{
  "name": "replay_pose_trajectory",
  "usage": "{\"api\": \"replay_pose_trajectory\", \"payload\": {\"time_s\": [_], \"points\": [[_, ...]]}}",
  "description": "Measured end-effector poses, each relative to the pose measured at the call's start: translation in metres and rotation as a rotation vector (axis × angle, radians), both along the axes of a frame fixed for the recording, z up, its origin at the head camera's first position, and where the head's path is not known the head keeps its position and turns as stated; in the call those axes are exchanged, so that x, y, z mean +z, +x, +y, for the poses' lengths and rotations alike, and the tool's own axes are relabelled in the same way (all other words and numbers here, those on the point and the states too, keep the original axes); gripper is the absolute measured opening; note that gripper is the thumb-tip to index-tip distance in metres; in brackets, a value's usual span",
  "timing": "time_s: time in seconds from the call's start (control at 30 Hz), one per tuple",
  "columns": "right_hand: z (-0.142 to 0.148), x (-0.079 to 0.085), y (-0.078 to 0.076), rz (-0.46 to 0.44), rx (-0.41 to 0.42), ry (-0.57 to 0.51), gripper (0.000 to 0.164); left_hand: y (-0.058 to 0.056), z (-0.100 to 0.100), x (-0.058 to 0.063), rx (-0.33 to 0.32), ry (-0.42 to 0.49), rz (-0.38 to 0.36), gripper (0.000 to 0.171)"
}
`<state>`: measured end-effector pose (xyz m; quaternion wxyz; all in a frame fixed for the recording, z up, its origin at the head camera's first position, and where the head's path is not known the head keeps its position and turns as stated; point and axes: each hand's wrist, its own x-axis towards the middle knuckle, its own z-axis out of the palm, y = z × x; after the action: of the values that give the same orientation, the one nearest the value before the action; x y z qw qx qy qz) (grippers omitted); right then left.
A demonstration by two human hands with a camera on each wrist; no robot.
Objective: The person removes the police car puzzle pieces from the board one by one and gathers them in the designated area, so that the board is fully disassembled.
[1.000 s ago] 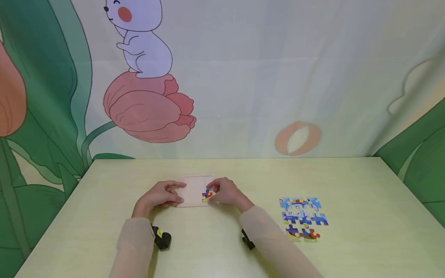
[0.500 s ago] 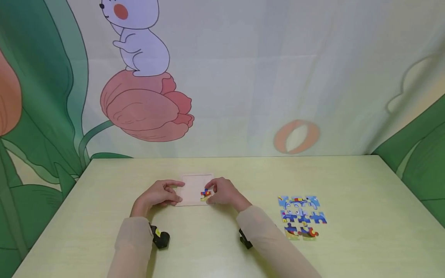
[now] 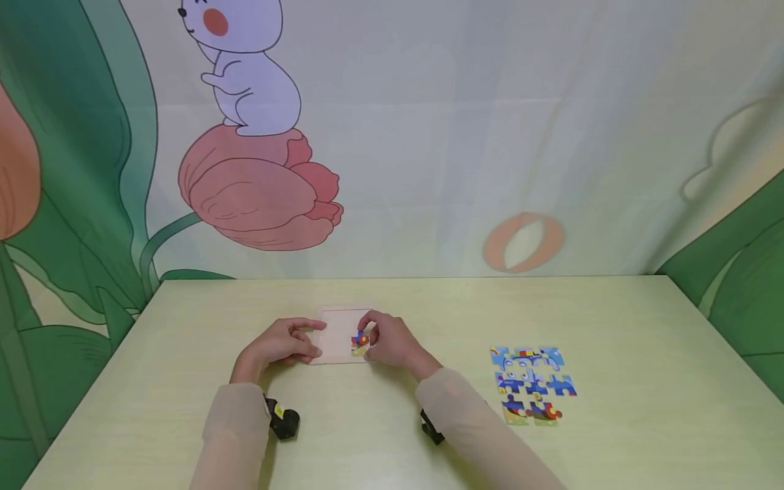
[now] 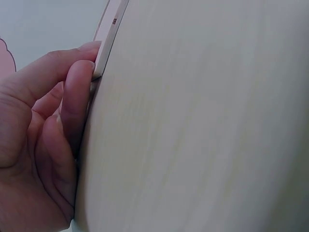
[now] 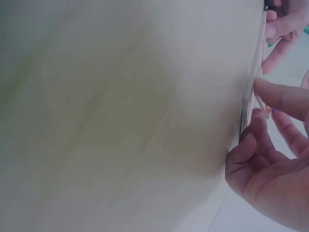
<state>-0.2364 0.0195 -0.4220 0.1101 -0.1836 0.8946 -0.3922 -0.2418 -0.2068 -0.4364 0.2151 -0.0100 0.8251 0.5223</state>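
Observation:
A pale, flat puzzle tray (image 3: 337, 337) with a thin outlined border lies near the far middle of the table. My left hand (image 3: 284, 340) grips its left side, the thumb at the near corner and the index finger farther up. In the left wrist view that thumb presses on the tray's rim (image 4: 107, 41). Over the tray's right part, my right hand (image 3: 392, 340) pinches a jigsaw puzzle piece (image 3: 359, 344) printed in red, blue and yellow. The right wrist view shows this piece (image 5: 261, 104) tilted between thumb and fingers, close over the tray.
Several other jigsaw pieces (image 3: 529, 384) with a blue cartoon picture lie in loose rows on the table (image 3: 643, 381) at the right. A printed curtain (image 3: 416, 136) hangs behind the table's far edge. Black wrist cameras (image 3: 283, 418) sit under both forearms.
My right hand has shifted slightly left with the puzzle piece, away from the tray's right edge. The left hand stays at the tray's left side.

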Motion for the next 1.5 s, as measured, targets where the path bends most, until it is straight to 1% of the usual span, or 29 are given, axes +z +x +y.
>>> {"api": "replay_pose_trajectory", "payload": {"time_s": [0.13, 0.33, 0.5, 0.63, 0.73, 0.8, 0.87, 1.0, 1.13, 1.17, 1.23, 1.33, 1.5], "points": [[0.002, 0.000, 0.000, -0.015, -0.003, -0.026, 0.036, -0.001, 0.001, -0.002, 0.026, -0.006, -0.005, 0.049], [0.005, 0.000, 0.000, -0.049, -0.022, -0.095, 0.034, -0.003, 0.001, -0.004, 0.032, -0.011, 0.012, 0.050], [0.008, 0.001, 0.000, -0.072, -0.026, -0.112, 0.035, -0.002, 0.002, -0.003, 0.037, -0.008, 0.007, 0.050], [0.013, 0.004, 0.000, -0.122, -0.028, -0.153, 0.036, -0.002, 0.001, -0.002, 0.029, 0.003, 0.009, 0.051], [0.019, 0.005, 0.001, -0.163, -0.032, -0.185, 0.035, -0.002, -0.001, -0.002, 0.010, 0.007, 0.018, 0.052], [0.023, 0.006, 0.002, -0.188, -0.041, -0.202, 0.033, -0.002, -0.002, -0.001, 0.015, 0.012, 0.015, 0.051], [0.027, 0.007, 0.003, -0.200, -0.039, -0.205, 0.032, -0.001, -0.004, 0.000, 0.006, 0.007, 0.019, 0.052], [0.031, 0.009, 0.004, -0.227, -0.024, -0.183, 0.033, 0.000, -0.008, 0.003, 0.015, -0.001, 0.019, 0.051], [0.028, 0.006, 0.001, -0.252, -0.038, -0.143, 0.037, 0.002, -0.010, 0.003, 0.001, 0.004, 0.028, 0.053], [0.027, 0.006, 0.001, -0.247, -0.045, -0.124, 0.039, 0.002, -0.009, 0.003, 0.010, 0.007, 0.024, 0.052], [0.024, 0.004, 0.000, -0.221, -0.053, -0.077, 0.041, 0.003, -0.008, 0.003, 0.006, 0.007, 0.027, 0.052], [0.020, 0.003, 0.000, -0.153, -0.053, -0.003, 0.042, 0.003, -0.005, 0.002, 0.011, 0.004, 0.027, 0.051], [0.018, 0.004, 0.002, -0.085, -0.059, 0.033, 0.039, 0.001, -0.001, 0.000, -0.001, 0.010, 0.028, 0.051]]}}
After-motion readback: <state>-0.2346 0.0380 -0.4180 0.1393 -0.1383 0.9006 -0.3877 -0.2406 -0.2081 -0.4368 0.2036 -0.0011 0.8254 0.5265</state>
